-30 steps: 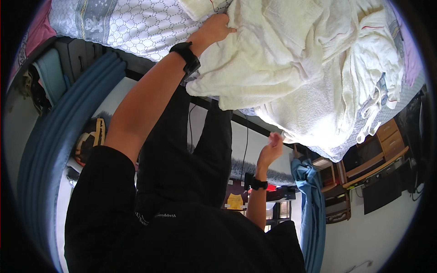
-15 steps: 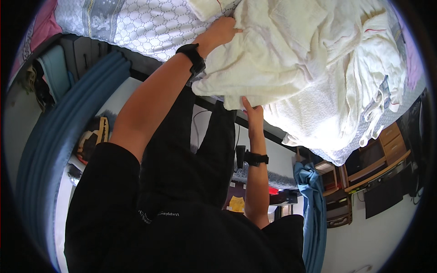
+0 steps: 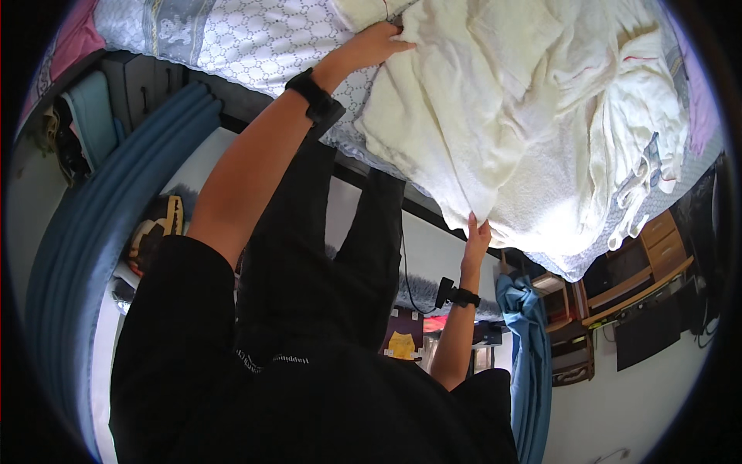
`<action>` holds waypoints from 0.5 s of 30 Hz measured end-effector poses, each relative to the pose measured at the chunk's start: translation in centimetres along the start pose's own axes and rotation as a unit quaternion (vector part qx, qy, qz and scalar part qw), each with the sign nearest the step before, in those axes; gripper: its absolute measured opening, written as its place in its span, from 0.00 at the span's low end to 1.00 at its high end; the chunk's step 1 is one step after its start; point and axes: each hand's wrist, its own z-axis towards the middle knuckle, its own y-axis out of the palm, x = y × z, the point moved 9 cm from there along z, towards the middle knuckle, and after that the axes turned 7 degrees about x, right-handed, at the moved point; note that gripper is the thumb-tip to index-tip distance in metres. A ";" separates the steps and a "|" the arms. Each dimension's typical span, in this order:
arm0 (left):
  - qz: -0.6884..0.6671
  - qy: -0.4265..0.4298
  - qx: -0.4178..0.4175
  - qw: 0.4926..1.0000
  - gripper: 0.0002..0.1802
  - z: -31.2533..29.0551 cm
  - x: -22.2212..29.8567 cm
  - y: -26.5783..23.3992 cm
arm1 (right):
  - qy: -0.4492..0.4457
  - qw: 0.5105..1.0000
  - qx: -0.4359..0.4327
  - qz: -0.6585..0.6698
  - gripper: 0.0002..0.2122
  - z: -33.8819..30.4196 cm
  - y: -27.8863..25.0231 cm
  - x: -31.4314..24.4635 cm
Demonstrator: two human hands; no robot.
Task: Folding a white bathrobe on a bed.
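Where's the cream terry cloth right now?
In the head view's upper right, the cream terry cloth lies on the bed, its near edge pinched by the right hand.

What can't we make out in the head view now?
All in the head view:
Cream cloth: far edge, cut off by the top border.
Left hand: whether its grip is closed, hidden by the hand itself.
Right hand: pinched cloth tip, hidden within its grip.
Pink fabric: outer part, lost past the dark fisheye rim.

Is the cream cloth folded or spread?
Spread, but rumpled: the cream cloth lies over the bed in loose creases, with the left hand at its edge and the right hand pinching a lower corner.
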 end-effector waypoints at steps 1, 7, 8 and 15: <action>0.001 0.001 0.001 1.000 0.23 -0.3 0.1 -0.2 | 0.008 1.000 -0.009 0.020 0.18 0.1 0.4 0.2; -0.079 -0.181 -0.159 0.967 0.27 -8.6 -2.0 2.9 | -0.030 0.997 -0.050 0.045 0.22 -0.8 2.4 -2.6; -0.034 -0.178 -0.213 0.960 0.27 -10.4 -2.8 3.4 | 0.002 0.997 -0.063 0.039 0.23 -1.1 3.0 -2.8; -0.035 -0.191 -0.282 0.939 0.25 -17.1 -5.1 5.4 | 0.027 0.994 -0.090 0.055 0.22 -1.8 3.7 -3.4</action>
